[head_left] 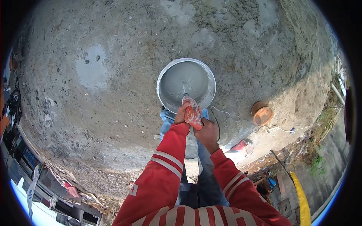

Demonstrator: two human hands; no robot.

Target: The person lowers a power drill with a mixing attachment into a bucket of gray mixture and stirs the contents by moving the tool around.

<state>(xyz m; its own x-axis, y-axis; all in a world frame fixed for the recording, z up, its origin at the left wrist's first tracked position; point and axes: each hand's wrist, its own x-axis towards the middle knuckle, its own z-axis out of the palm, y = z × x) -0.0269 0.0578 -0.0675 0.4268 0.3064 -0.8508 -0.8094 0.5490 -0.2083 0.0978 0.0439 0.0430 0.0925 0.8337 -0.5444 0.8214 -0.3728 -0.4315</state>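
Hands: two, both on one tool, both in red sleeves with white stripes.
Left hand [181, 113]: grip pressed together around the left side of the mixer drill [192, 113], fingers wrapped tight.
Right hand [207, 130]: grip clamped on the near end of the same drill, just below the left hand.
Mixer drill: one, orange-red, in the middle of the scene, tilted away from the person; its shaft [185, 92] goes down into the bucket.
Bucket [163, 77]: one, round, pale rim, standing on the concrete floor [113, 94] just beyond the person's knees.
Grey mix [186, 77]: fills the bucket, smooth and wet-looking, shaft dipped in near its near edge.
Orange bowl [263, 114]: one, on the floor to the right, well apart from the bucket.
White cable [230, 115]: one, trailing right across the floor towards the bowl.
Red-and-white bag [240, 146]: one, near right, by the floor's edge.
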